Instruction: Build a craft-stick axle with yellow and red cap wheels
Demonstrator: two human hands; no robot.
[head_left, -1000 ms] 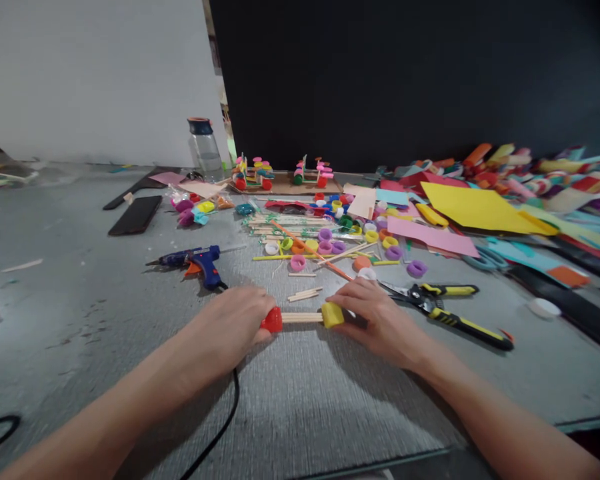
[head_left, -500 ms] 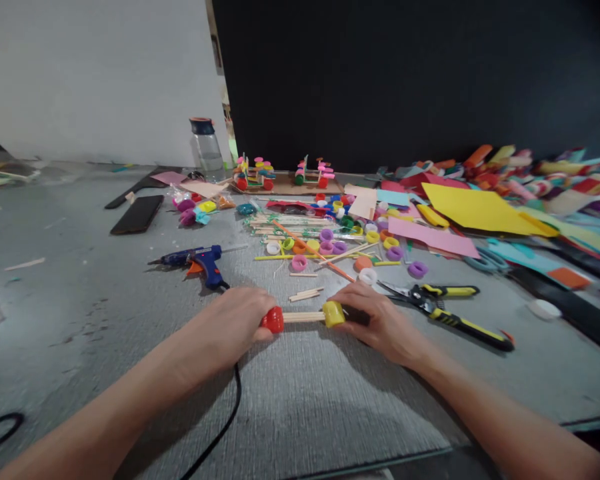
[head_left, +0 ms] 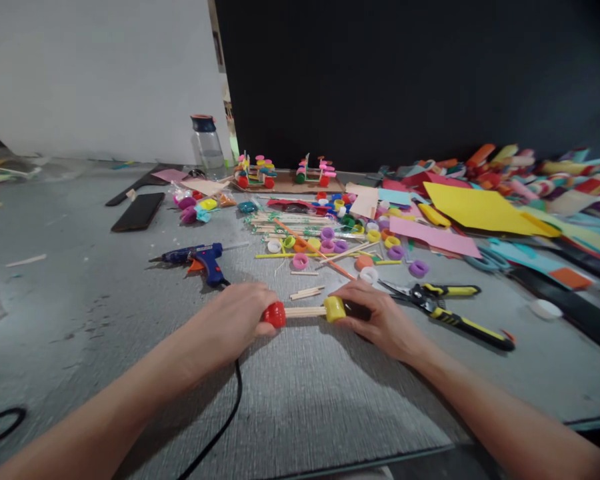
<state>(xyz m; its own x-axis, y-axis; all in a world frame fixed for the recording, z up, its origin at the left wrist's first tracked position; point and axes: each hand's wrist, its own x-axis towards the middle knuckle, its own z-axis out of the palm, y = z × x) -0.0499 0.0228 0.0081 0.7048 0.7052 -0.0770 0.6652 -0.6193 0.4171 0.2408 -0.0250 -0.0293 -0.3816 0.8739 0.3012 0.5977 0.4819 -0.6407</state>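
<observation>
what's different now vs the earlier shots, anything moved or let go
Only slightly: the red piece and yellow piece, with pale sticks between them, edged away from the person, toward the loose short sticks. The left hand and right hand moved along, still at either end; no visible release. Glue gun and pliers stayed put.

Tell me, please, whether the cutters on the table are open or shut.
Open: the cutters beside the right hand have their two yellow-and-black handles spread apart in a V.
</observation>
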